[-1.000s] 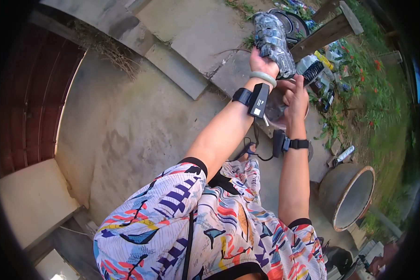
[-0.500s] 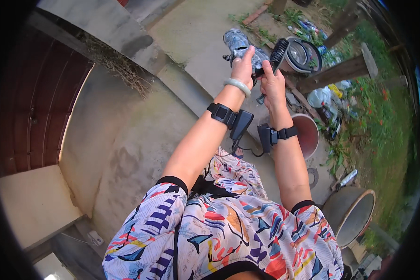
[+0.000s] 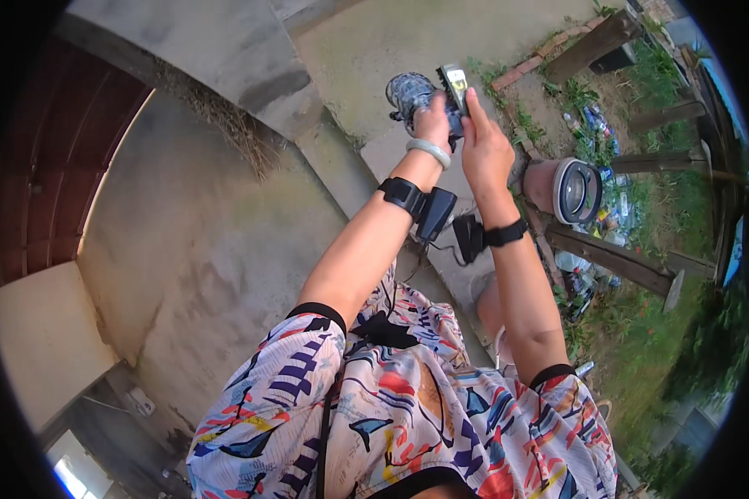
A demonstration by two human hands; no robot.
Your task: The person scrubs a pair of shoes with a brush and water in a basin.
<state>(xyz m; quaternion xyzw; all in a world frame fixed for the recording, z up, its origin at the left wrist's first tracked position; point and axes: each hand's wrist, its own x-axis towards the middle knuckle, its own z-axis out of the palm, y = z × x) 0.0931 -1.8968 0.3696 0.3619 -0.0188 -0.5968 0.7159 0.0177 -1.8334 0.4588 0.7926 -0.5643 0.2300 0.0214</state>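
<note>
My left hand (image 3: pixel 433 125) is closed around a blue-grey patterned shoe (image 3: pixel 409 90), held out in front of me above the concrete. In my right hand (image 3: pixel 486 154) is a brush (image 3: pixel 455 81), gripped at its lower end. The brush stands upright close against the right side of the shoe, its dark bristles facing the shoe and its pale back turned outward. Whether the bristles touch the shoe I cannot tell. Some of the left fingers are hidden behind the shoe. A pale bangle (image 3: pixel 429 152) circles my left wrist.
To the right stands a bucket (image 3: pixel 543 185) with a round clear-centred lid-like part (image 3: pixel 576 191). Wooden posts (image 3: pixel 612 254), a row of bricks (image 3: pixel 549 54) and scattered plastic litter (image 3: pixel 620 208) lie beyond it. A concrete step (image 3: pixel 333 166) runs left of my hands.
The brush has swung from leaning right, bristles up, to upright beside the shoe with its back showing. The shoe has tilted and shifted slightly left and down. The background has shifted too.
</note>
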